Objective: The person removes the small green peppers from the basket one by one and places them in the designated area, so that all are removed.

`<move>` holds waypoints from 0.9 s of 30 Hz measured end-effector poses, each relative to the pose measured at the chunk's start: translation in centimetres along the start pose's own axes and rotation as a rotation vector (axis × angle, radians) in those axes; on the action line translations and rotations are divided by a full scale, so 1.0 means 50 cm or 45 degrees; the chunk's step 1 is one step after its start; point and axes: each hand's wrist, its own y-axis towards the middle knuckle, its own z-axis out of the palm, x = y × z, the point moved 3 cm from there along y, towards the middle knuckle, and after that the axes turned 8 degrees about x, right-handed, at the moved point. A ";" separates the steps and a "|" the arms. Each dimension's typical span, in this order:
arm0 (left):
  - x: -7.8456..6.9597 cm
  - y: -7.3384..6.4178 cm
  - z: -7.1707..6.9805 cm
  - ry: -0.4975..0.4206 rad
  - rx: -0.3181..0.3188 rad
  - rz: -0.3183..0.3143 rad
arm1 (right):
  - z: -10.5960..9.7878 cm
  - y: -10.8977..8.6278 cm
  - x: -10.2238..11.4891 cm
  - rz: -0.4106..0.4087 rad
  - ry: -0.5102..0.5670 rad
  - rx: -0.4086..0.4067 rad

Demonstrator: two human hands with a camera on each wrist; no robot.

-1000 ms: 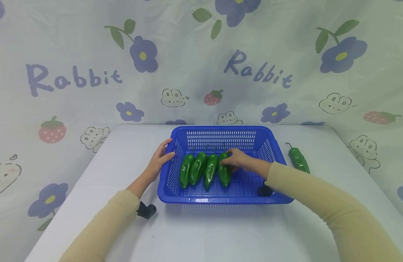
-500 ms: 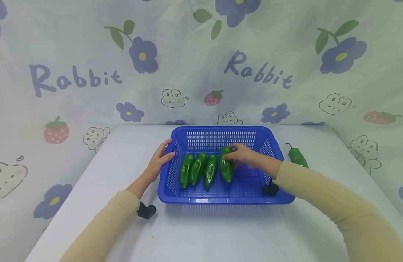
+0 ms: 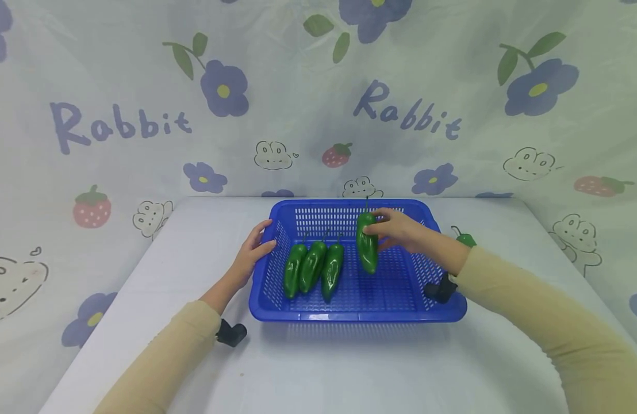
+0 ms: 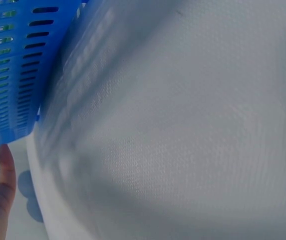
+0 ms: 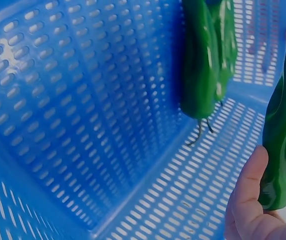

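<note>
My right hand (image 3: 399, 227) pinches a glossy green chili pepper (image 3: 368, 247) between thumb and fingers, holding it raised over the blue plastic basket (image 3: 339, 316), stem toward the far side. In the right wrist view the thumb presses on the held pepper (image 5: 282, 135) near its stem end. Three more green peppers (image 3: 313, 266) lie side by side in the left half of the basket, stems pointing away. At the basket's left wall, my left hand (image 3: 248, 257) rests on the rim with extended fingers. The left wrist view shows fingers (image 4: 6, 172) beside the perforated wall.
Another green pepper (image 3: 467, 239) lies on the white table right of the basket, mostly hidden behind my right forearm. A patterned curtain (image 3: 318, 115) hangs behind the table. Black wrist cameras stick out from both wrists, the right one (image 3: 440, 288) over the basket's front right corner.
My right hand has lifted the fourth pepper out of the row, moving it up, back and to the right. My left hand has stayed at the rim. The forearm now covers most of the outside pepper.
</note>
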 end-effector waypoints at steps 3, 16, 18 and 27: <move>-0.001 0.000 0.001 -0.008 0.000 -0.002 | -0.010 -0.011 0.008 -0.015 0.002 -0.002; -0.003 -0.002 0.000 0.007 -0.005 -0.008 | -0.063 -0.061 0.035 -0.134 0.043 -0.004; -0.003 -0.002 0.000 0.000 -0.004 -0.007 | -0.073 -0.069 0.033 -0.140 0.033 -0.009; -0.001 -0.005 0.001 0.008 -0.004 -0.006 | -0.112 -0.104 0.011 -0.118 0.055 -0.041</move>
